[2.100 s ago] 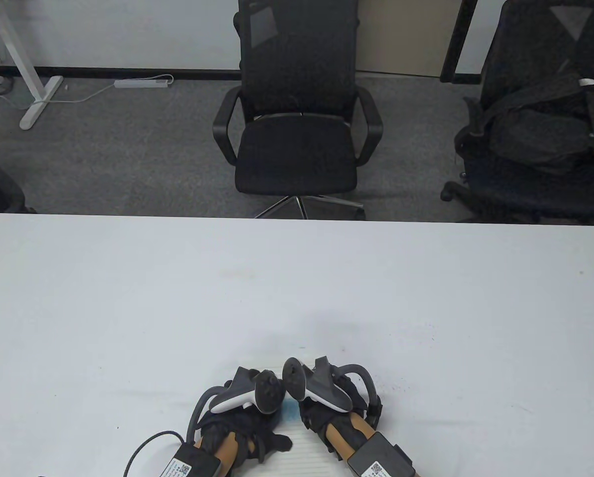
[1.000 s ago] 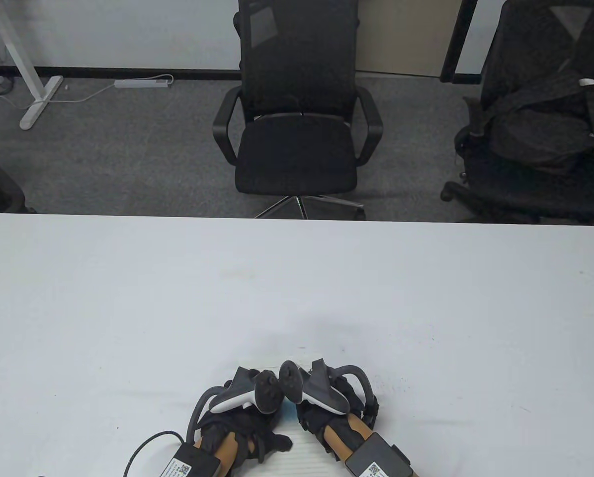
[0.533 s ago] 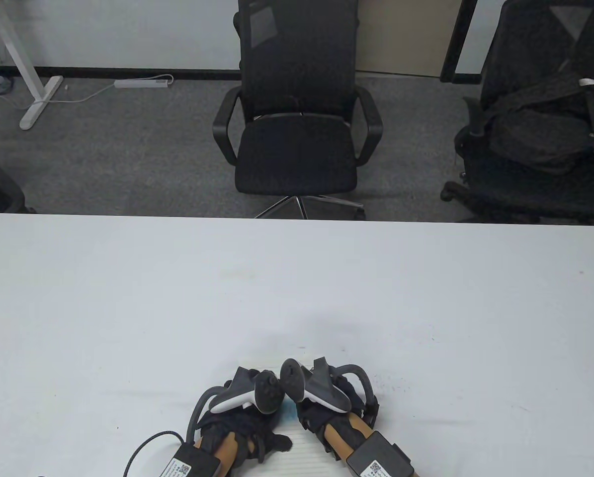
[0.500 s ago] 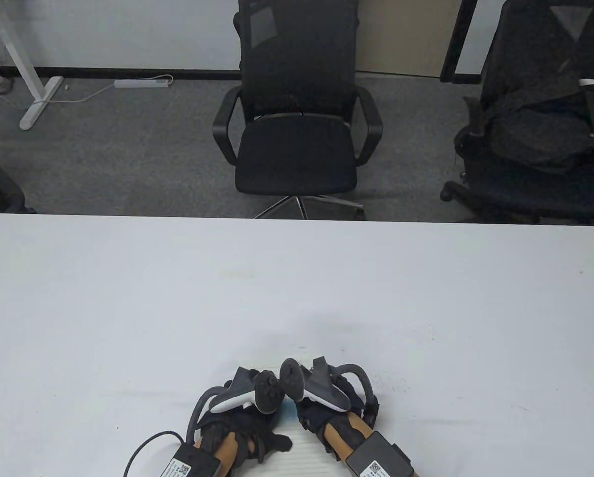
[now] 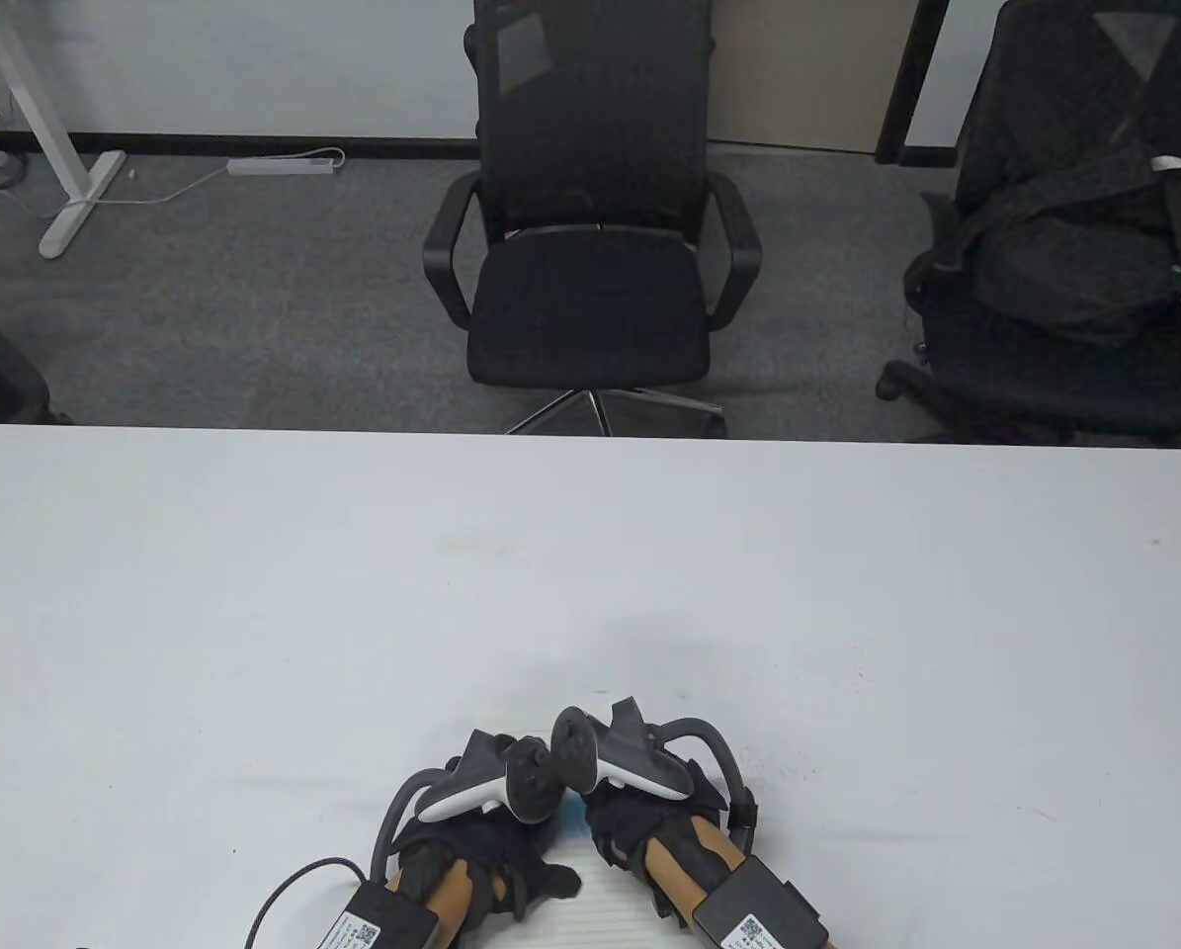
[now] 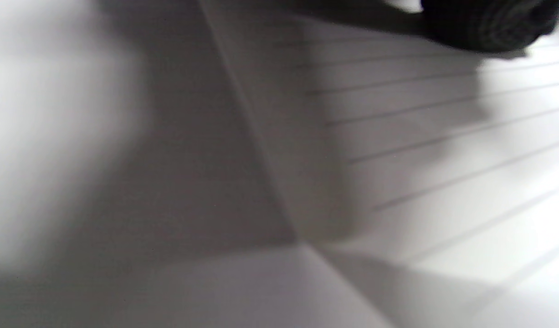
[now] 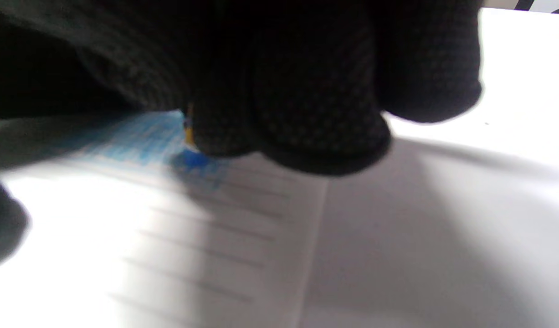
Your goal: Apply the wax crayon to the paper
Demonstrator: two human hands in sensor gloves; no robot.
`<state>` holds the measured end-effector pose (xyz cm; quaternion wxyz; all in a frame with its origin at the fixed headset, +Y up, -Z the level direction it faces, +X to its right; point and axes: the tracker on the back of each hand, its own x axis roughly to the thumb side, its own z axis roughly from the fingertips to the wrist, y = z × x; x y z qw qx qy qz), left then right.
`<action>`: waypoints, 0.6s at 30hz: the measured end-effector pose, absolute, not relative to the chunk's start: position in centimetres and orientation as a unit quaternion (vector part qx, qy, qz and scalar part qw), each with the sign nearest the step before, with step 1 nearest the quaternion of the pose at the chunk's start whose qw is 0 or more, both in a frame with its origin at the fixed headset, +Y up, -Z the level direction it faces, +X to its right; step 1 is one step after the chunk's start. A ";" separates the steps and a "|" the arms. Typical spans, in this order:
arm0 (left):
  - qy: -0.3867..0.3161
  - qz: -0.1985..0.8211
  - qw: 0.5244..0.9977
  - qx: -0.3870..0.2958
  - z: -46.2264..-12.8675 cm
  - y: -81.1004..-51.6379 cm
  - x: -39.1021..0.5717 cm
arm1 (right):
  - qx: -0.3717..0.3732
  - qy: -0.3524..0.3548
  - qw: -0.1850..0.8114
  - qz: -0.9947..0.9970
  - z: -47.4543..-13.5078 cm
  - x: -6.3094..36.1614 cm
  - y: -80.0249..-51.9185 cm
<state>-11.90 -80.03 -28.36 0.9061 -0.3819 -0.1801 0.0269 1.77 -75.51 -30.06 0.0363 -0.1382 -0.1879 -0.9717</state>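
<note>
Your two gloved hands sit close together at the near edge of the white table (image 5: 254, 613), each with a tracker strapped on its back. Between and beneath them lies a white sheet of lined paper (image 5: 605, 905), near you and just right of centre.

Your right hand (image 5: 649, 830) is curled tight, fingers (image 7: 306, 114) bunched around a short blue wax crayon (image 7: 193, 157). Only its blue tip and a sliver of yellow wrapper show below the glove. The tip appears to be touching the paper, at the edge of a patch of blue colouring (image 7: 133, 141) on the far part of the sheet.

Your left hand (image 5: 471, 850) rests on the left part of the sheet and seems to be pinning it down. Whether its fingers are spread or curled cannot be told; the left wrist view shows only one dark fingertip (image 6: 484, 23) above the lined paper and its left edge.

Risks from here, as a judgement: the crayon is held very close to its tip, so hard pressure could snap it or drag the glove through the wax and smear it. The colouring lies near the paper's far edge, so a long stroke could run onto the table. If your left hand lifts, the loose sheet may slide or crumple under the stroke.
</note>
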 end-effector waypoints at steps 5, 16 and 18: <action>-0.180 0.027 0.906 -0.382 -28.4 -80.0 -11.9 | -0.132 -0.149 0.040 -0.979 -29.9 1.7 -75.5; -0.180 0.026 0.906 -0.382 -28.4 -80.1 -11.9 | -0.130 -0.148 0.046 -0.979 -29.7 1.7 -75.5; -0.180 0.026 0.906 -0.382 -28.4 -80.1 -11.9 | -0.137 -0.164 0.053 -0.975 -29.7 1.6 -75.5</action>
